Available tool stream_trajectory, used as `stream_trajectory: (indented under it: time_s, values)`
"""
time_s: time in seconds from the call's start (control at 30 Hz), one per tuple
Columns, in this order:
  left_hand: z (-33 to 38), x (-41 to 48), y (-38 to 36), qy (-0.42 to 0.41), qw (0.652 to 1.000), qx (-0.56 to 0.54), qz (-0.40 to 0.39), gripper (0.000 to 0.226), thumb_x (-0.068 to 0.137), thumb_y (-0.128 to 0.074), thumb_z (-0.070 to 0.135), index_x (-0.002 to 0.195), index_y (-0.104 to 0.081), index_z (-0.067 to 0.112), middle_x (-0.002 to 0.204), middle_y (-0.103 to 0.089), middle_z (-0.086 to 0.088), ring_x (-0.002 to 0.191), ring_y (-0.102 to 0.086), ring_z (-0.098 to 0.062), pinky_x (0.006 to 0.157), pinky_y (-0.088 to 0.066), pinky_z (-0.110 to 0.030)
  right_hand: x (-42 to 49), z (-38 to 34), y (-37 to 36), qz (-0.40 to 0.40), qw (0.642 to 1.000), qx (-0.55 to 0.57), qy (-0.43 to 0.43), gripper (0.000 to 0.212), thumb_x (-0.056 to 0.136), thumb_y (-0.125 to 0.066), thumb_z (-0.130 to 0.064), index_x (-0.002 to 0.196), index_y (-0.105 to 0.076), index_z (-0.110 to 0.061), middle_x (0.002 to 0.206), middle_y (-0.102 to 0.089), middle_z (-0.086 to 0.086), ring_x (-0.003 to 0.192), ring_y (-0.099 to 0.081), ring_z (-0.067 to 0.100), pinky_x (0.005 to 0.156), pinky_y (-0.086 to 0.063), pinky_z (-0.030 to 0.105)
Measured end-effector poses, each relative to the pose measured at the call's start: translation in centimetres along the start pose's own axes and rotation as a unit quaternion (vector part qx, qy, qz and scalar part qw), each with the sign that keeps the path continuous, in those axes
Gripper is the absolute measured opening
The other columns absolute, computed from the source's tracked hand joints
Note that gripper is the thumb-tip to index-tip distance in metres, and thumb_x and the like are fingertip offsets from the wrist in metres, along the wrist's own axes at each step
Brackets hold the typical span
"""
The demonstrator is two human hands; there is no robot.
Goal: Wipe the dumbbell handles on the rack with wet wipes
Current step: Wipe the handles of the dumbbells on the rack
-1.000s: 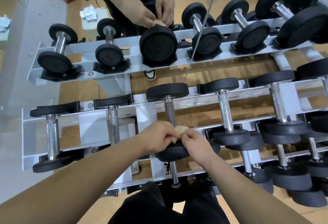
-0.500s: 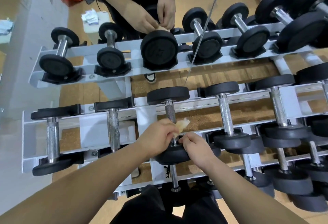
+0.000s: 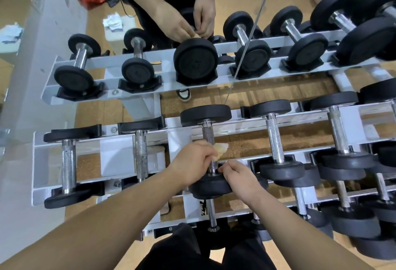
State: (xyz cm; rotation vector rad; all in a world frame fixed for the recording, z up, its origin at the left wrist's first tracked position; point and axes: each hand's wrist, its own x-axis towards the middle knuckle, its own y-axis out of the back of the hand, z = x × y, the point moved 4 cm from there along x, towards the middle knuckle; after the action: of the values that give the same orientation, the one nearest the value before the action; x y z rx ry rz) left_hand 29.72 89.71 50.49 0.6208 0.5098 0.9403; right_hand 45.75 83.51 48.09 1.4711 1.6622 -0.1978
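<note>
**Head view: wipe at the near end of a handle that runs away from the wearer**

The dumbbell handle (image 3: 208, 136) lies on the middle tier of the white rack (image 3: 304, 119). Its long axis points straight away from the wearer, from the near plate (image 3: 211, 186) to the far plate (image 3: 205, 115). The left hand (image 3: 194, 160) comes in from the left. Its fingers are curled and pinch a crumpled, yellowed wet wipe (image 3: 220, 149) against the handle's near half. The right hand (image 3: 240, 175) sits just right of the handle's base, above the near plate. Its fingers are curled, but whether they grip the handle or the wipe's tail cannot be told. The bare knurled stretch lies beyond the left fingers, toward the far plate. The next stroke therefore probably runs along the axis, away from the body, led by the left hand.
</note>
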Motion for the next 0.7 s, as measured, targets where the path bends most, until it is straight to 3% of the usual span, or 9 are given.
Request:
stream_trajectory:
  time_s: [0.17,0.23,0.3,0.4,0.47,0.53,0.6,0.7]
  values:
    - [0.0,2.6,1.5,0.081,0.983,-0.023,0.161,0.029,0.1,-0.058,0.004,0.118,-0.078,0.014,0.106,-0.067,0.001,0.092,-0.058,-0.012,0.086,-0.04,-0.015,-0.1,0.0,0.1,-0.006,1.0,0.015,-0.009,0.028,0.101,-0.048,-0.034,0.086,-0.069,-0.022,0.091,-0.07,-0.006,0.093,-0.064,0.019,0.086,-0.048,0.036]
    - [0.1,1.2,0.2,0.135,0.973,-0.06,0.178,0.029,0.098,-0.059,0.004,0.117,-0.078,0.015,0.109,-0.067,0.002,0.096,-0.06,-0.012,0.09,-0.04,-0.013,-0.3,0.0,0.0,-0.008,1.0,0.018,-0.007,0.028,0.101,-0.048,-0.033,0.086,-0.068,-0.02,0.089,-0.069,-0.005,0.09,-0.064,0.02,0.083,-0.047,0.036]
    - [0.2,-0.1,-0.8,0.126,0.983,-0.065,0.114,0.025,0.096,-0.062,0.004,0.111,-0.08,0.014,0.107,-0.069,0.0,0.098,-0.063,-0.014,0.093,-0.044,-0.017,-0.3,0.0,0.1,-0.008,1.0,0.024,-0.004,0.029,0.1,-0.048,-0.031,0.083,-0.066,-0.018,0.084,-0.067,-0.003,0.084,-0.061,0.019,0.078,-0.045,0.036]
    - [-0.6,-1.4,-1.1,0.099,0.993,-0.051,-0.05,0.023,0.093,-0.065,0.007,0.105,-0.082,0.018,0.104,-0.074,0.003,0.097,-0.064,-0.011,0.092,-0.048,-0.023,-0.4,-0.2,0.1,-0.009,1.0,0.018,0.005,0.029,0.1,-0.046,-0.025,0.074,-0.055,-0.017,0.076,-0.055,-0.003,0.077,-0.05,0.018,0.072,-0.039,0.037]
    - [-0.9,-1.3,-0.7,0.077,0.992,-0.044,-0.095,0.024,0.092,-0.066,0.007,0.104,-0.082,0.02,0.102,-0.073,0.004,0.094,-0.064,-0.01,0.091,-0.05,-0.025,-0.5,-0.3,0.1,-0.009,1.0,0.02,0.009,0.028,0.101,-0.045,-0.023,0.076,-0.054,-0.015,0.078,-0.053,-0.002,0.077,-0.048,0.018,0.072,-0.038,0.037]
    - [-0.7,-0.2,-0.1,0.054,0.997,-0.033,-0.052,0.022,0.093,-0.065,0.009,0.101,-0.082,0.02,0.095,-0.069,0.004,0.09,-0.062,-0.013,0.085,-0.049,-0.028,-0.7,-0.4,0.0,-0.011,1.0,0.024,0.007,0.028,0.102,-0.046,-0.024,0.082,-0.061,-0.012,0.083,-0.06,0.0,0.081,-0.052,0.018,0.075,-0.04,0.036]
    - [-0.5,1.5,1.3,0.086,0.993,-0.053,0.053,0.021,0.096,-0.062,0.01,0.1,-0.081,0.019,0.095,-0.067,0.005,0.088,-0.059,-0.012,0.082,-0.044,-0.027,-0.7,-0.4,0.1,-0.014,1.0,0.021,0.004,0.029,0.102,-0.046,-0.027,0.089,-0.067,-0.012,0.093,-0.067,0.005,0.087,-0.057,0.019,0.078,-0.043,0.035]
    - [-0.5,2.8,2.1,0.142,0.973,-0.045,0.174,0.025,0.1,-0.059,0.008,0.112,-0.079,0.015,0.106,-0.068,0.001,0.094,-0.054,-0.008,0.083,-0.033,-0.01,-0.7,-0.4,0.1,-0.015,1.0,0.019,0.002,0.03,0.103,-0.046,-0.03,0.092,-0.068,-0.013,0.101,-0.069,0.008,0.091,-0.06,0.022,0.079,-0.043,0.035]
